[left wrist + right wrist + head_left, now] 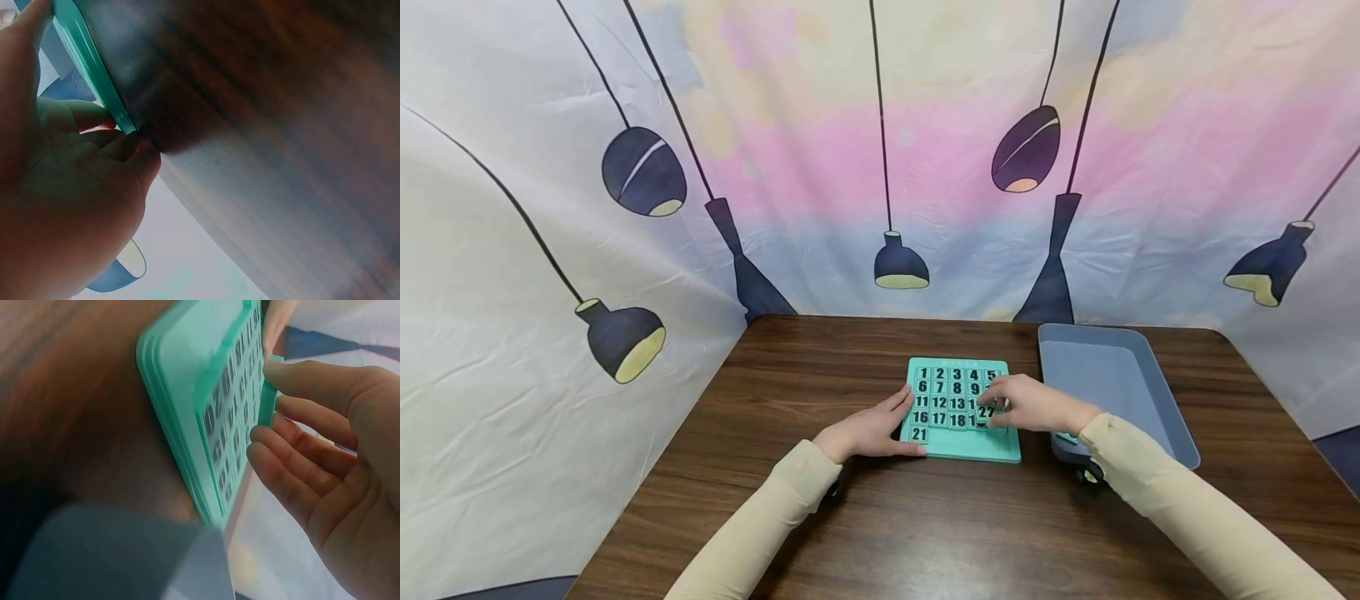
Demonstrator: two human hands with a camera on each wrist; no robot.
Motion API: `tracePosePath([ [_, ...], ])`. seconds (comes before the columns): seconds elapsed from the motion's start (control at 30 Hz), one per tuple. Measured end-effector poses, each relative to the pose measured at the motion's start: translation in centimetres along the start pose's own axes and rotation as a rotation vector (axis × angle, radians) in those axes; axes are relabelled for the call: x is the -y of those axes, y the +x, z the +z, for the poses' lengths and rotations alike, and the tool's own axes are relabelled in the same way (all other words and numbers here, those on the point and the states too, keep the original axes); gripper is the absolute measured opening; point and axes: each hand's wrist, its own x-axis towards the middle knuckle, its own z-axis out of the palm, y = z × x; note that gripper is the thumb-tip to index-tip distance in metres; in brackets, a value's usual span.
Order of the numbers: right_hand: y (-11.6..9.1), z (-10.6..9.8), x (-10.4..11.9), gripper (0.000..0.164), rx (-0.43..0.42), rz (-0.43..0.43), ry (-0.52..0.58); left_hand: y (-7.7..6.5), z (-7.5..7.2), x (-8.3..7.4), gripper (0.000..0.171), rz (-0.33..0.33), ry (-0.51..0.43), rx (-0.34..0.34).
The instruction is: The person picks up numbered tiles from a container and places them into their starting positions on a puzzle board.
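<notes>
A teal number board (pixel 966 450) lies on the table, with rows of number tiles reading 1 upward and tile 21 (pixel 919 434) starting the bottom row. My left hand (pixel 874 427) rests at its lower left corner, fingers stretched along the left edge and thumb along the near edge. In the left wrist view those fingertips touch the board's side (pixel 100 75). My right hand (pixel 1026 402) pinches the 22 tile (pixel 986 412) above the board's right part, partly covering the tiles beneath. The right wrist view shows this tile (pixel 267 403) edge-on between thumb and fingers, raised off the board.
A blue-grey tray (pixel 1101 367) stands right of the board, under my right forearm in the head view. A teal piece (pixel 1066 438) shows near its close end. The brown wooden table (pixel 820 358) reaches back to a curtain (pixel 820 167) printed with lamps.
</notes>
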Motion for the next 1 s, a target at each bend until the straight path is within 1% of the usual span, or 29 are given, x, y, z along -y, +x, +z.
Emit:
tracePosePath([
  [0.23, 1.0, 1.8, 1.0, 0.033, -0.02, -0.03, -0.013, 0.2, 0.1, 0.0, 0.103, -0.008, 0.005, -0.006],
  [0.37, 1.7, 2.9, 1.5, 0.032, -0.017, -0.042, -0.016, 0.2, 0.1, 0.0, 0.103, -0.016, 0.006, -0.007],
  [0.57, 2.8, 4.0, 2.5, 0.033, -0.031, -0.073, -0.042, 0.1, 0.1, 0.0, 0.103, -0.013, -0.001, -0.006],
  [0.7, 3.4, 4.6, 3.2, 0.032, -0.049, -0.068, -0.044, 0.0, 0.1, 0.0, 0.102, -0.008, -0.001, -0.012],
  [0.87, 3.8, 5.6, 3.7, 0.031, -0.047, -0.047, -0.025, 0.1, 0.1, 0.1, 0.102, 0.002, -0.005, -0.016],
  [1.0, 4.1, 5.9, 4.2, 0.029, -0.061, -0.04, -0.02, 0.1, 0.1, 0.1, 0.102, 0.009, -0.004, -0.016],
])
